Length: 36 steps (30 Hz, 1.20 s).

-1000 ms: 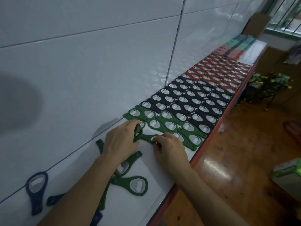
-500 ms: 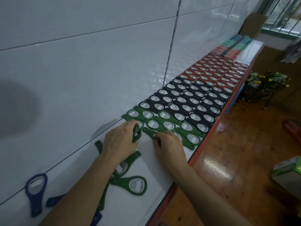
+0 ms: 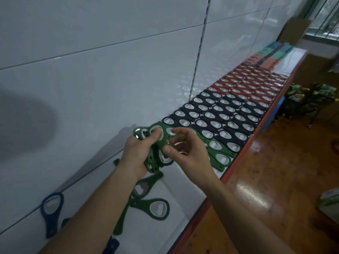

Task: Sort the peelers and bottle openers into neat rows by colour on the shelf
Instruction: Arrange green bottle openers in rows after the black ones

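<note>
Left hand (image 3: 136,154): fingers wrapped round a fanned bunch of matte green plastic bottle openers (image 3: 154,162) with oval metal-lined rings, held just above the glossy white shelf (image 3: 183,195).
Right hand (image 3: 190,153): half-curled, thumb against the bunch; whether it grips cannot be told.
Laid rows: green row (image 3: 220,156), black rows (image 3: 220,114) and red rows (image 3: 247,87), flat and overlapping.

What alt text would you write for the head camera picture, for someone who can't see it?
A person's left hand grips a bunch of green bottle openers above a white shelf, while the right hand reaches into the bunch. Beyond lie neat green rows, dark rows and red rows; loose green openers and a blue opener lie nearer.
</note>
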Each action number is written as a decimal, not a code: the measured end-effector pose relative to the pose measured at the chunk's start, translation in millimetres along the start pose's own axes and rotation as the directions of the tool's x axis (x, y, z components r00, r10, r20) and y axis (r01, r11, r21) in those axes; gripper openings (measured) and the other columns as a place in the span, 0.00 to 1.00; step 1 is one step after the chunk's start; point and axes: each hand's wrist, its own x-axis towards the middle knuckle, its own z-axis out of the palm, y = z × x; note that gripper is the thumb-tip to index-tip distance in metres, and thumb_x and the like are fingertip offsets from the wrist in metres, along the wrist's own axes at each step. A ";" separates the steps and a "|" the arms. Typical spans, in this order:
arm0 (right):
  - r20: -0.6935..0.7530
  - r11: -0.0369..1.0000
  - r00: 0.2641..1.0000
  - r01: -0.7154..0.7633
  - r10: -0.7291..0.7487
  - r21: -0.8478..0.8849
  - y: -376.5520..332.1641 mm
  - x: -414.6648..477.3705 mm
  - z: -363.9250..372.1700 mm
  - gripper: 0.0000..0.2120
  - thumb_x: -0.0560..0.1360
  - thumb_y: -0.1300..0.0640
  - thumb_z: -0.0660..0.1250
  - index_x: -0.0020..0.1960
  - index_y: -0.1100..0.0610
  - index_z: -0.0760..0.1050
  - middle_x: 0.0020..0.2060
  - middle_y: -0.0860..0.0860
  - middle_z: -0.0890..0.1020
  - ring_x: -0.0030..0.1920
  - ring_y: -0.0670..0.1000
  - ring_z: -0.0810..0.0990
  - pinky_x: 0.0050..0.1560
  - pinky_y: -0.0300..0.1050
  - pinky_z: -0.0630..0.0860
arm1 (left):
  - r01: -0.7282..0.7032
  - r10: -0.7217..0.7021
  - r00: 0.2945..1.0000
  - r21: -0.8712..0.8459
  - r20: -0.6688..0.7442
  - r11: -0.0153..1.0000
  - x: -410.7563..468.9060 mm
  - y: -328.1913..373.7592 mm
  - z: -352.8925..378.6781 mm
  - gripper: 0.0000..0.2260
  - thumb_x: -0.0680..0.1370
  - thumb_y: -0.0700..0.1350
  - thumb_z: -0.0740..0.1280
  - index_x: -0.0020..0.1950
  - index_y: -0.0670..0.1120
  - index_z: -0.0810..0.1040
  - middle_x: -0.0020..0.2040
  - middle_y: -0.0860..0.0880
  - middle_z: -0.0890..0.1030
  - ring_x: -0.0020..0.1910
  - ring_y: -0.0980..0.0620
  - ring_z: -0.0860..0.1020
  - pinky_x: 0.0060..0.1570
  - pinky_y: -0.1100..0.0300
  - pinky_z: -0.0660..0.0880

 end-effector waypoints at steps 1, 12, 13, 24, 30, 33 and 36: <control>0.019 1.000 1.000 -0.008 0.008 0.028 -1.8 3.2 -2.0 0.21 0.71 0.58 0.79 0.61 0.52 0.76 0.45 0.57 0.83 0.42 0.57 0.83 0.43 0.54 0.82 | -0.028 0.027 1.000 0.035 0.006 0.999 -1.7 -2.3 2.8 0.12 0.77 0.45 0.74 0.58 0.41 0.84 0.51 0.38 0.86 0.50 0.38 0.86 0.51 0.43 0.82; -0.079 0.987 0.984 -0.162 0.161 -0.009 -2.6 23.1 -30.0 0.17 0.74 0.64 0.76 0.59 0.53 0.79 0.43 0.57 0.84 0.42 0.56 0.87 0.46 0.56 0.85 | 0.153 -0.099 0.969 -0.233 0.226 0.960 -15.9 -14.5 29.5 0.20 0.73 0.30 0.67 0.65 0.38 0.80 0.58 0.37 0.84 0.53 0.40 0.85 0.48 0.48 0.83; -0.104 0.984 0.979 -0.177 0.178 0.018 -1.5 22.9 -32.6 0.16 0.74 0.64 0.75 0.59 0.53 0.79 0.44 0.56 0.85 0.41 0.55 0.87 0.45 0.55 0.85 | 0.161 -0.114 0.977 -0.270 0.179 0.949 -14.7 -16.8 33.1 0.18 0.74 0.29 0.65 0.62 0.40 0.81 0.55 0.38 0.85 0.50 0.42 0.85 0.46 0.49 0.83; -0.100 0.980 0.975 -0.196 0.197 0.024 1.8 15.3 -90.8 0.13 0.77 0.65 0.71 0.57 0.51 0.80 0.41 0.57 0.82 0.37 0.50 0.77 0.40 0.45 0.75 | 0.196 -0.209 0.978 -0.441 0.019 0.876 -4.5 -32.4 38.3 0.06 0.78 0.39 0.66 0.42 0.46 0.73 0.35 0.50 0.73 0.28 0.54 0.70 0.34 0.58 0.76; -0.029 0.990 0.989 -0.144 0.144 0.008 7.2 19.0 -114.9 0.10 0.77 0.65 0.70 0.51 0.50 0.80 0.44 0.60 0.83 0.40 0.57 0.80 0.43 0.52 0.80 | 0.086 -0.119 0.988 -0.294 -0.097 0.952 -13.0 -31.2 43.1 0.04 0.80 0.37 0.68 0.52 0.45 0.78 0.37 0.45 0.78 0.32 0.49 0.78 0.34 0.54 0.80; 0.083 0.991 0.992 -0.092 0.100 -0.094 15.8 21.7 -119.1 0.13 0.76 0.63 0.73 0.54 0.48 0.77 0.41 0.58 0.83 0.42 0.65 0.80 0.43 0.63 0.80 | -0.022 0.036 0.970 0.061 -0.240 0.998 -18.5 -38.3 42.0 0.06 0.80 0.44 0.71 0.46 0.43 0.78 0.37 0.44 0.79 0.30 0.48 0.76 0.31 0.56 0.76; 0.255 0.988 0.959 -0.097 0.125 -0.121 16.1 31.1 -121.3 0.18 0.74 0.62 0.76 0.59 0.51 0.74 0.42 0.56 0.86 0.44 0.60 0.84 0.48 0.63 0.82 | -0.041 0.204 0.941 0.505 -0.271 0.862 -20.8 -49.7 42.8 0.12 0.79 0.50 0.72 0.41 0.44 0.77 0.31 0.48 0.78 0.28 0.50 0.74 0.31 0.56 0.73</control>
